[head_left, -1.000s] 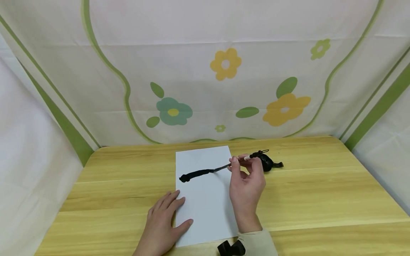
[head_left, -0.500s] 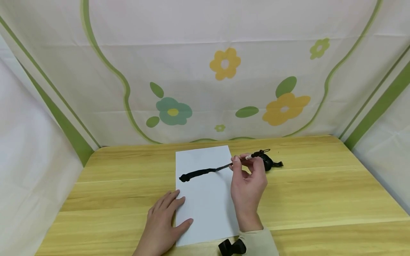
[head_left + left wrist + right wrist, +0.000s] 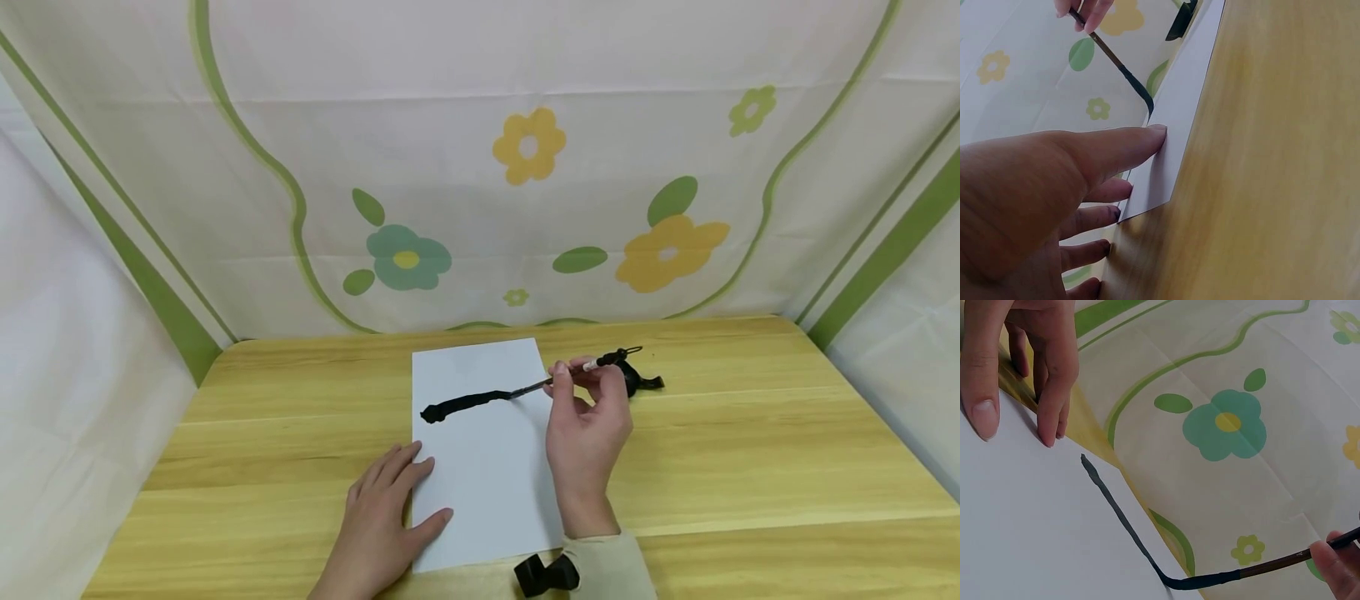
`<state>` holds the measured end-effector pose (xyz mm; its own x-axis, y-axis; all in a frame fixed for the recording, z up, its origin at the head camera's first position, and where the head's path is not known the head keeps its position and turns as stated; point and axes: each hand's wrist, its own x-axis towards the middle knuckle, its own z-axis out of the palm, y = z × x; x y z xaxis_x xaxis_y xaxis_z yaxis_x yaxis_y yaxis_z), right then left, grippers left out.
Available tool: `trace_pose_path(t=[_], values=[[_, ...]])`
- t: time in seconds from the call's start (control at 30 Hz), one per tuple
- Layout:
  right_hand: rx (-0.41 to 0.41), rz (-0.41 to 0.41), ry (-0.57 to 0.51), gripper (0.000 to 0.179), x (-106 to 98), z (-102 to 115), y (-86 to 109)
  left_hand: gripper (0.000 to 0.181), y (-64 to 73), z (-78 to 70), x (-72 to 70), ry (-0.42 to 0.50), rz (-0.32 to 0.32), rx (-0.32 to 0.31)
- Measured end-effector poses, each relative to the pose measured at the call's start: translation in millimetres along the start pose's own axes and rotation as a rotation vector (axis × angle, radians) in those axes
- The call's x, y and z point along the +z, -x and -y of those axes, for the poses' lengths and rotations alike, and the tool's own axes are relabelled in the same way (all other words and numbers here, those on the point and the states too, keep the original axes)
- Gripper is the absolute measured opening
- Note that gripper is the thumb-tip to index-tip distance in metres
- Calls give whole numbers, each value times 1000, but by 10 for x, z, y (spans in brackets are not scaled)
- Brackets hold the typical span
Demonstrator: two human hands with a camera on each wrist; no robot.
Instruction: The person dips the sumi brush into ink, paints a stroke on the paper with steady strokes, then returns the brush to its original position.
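Observation:
My right hand [image 3: 588, 437] pinches the handle of a brush [image 3: 536, 387], its dark tip touching a white sheet of paper [image 3: 487, 500]. From that tip a thick black stroke [image 3: 465, 404] runs left across the upper part of the sheet. In the right wrist view the wet brush tip bends where it meets the paper. My left hand [image 3: 382, 521] lies with spread fingers at the sheet's left edge, thumb and fingertips resting on it. Dark smudges mark some fingertips [image 3: 1115, 214] in the left wrist view.
A shiny black round object with a short spout-like end [image 3: 647, 382] sits behind my right hand, partly hidden. The wooden table [image 3: 750, 450] ends at a flower-printed cloth [image 3: 465, 167] behind, with white cloth at both sides. A black device [image 3: 546, 575] is by my right wrist.
My right hand has moved slightly right with the brush, and the black stroke has grown a little longer to the right. The left hand stays in place on the paper.

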<state>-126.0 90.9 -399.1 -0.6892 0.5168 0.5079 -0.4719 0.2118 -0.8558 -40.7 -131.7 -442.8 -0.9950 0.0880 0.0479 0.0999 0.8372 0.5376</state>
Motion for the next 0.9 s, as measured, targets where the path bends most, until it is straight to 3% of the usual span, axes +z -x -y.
trace_pose_path(t=[0.5,0.9], values=[[-11,-48,7,18,-61,-4,-65,57,6,20,13,-3,-24,20],[0,-58,19,18,-101,-11,-94,58,8,26,17,0,-8,7]])
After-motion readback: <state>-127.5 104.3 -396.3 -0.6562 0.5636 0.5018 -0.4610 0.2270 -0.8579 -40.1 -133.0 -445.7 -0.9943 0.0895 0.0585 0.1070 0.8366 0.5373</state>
